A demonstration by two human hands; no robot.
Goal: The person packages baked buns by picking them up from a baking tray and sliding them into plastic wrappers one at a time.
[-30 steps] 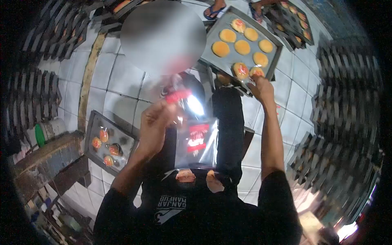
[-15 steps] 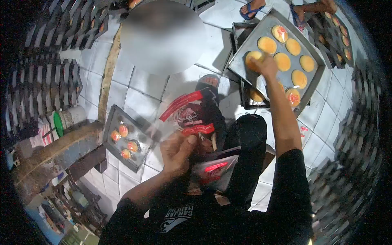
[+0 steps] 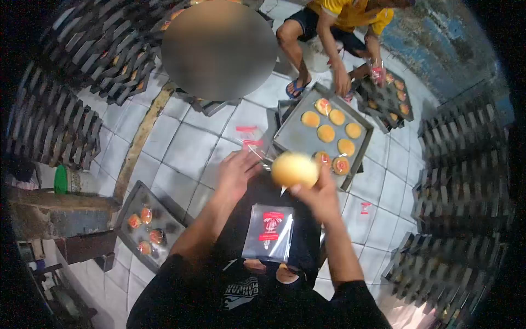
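My right hand grips a round golden bun, slightly blurred, above my lap. Close to it on the left, my left hand holds a clear plastic bag with red print by its edge; the bag's outline is hard to make out. A stack of clear printed bags lies on my lap. Beyond the right hand is a metal tray with several buns, some plain and some in red-printed wrapping.
On the left stands a smaller tray with several wrapped buns. A co-worker in a yellow shirt crouches beyond the large tray, near a dark tray of buns. Dark stacked trays line the right side. A blurred disc covers the upper middle.
My right hand has lifted the bun off the large tray and brought it close to my left hand. The view has shifted, and more of the co-worker shows.
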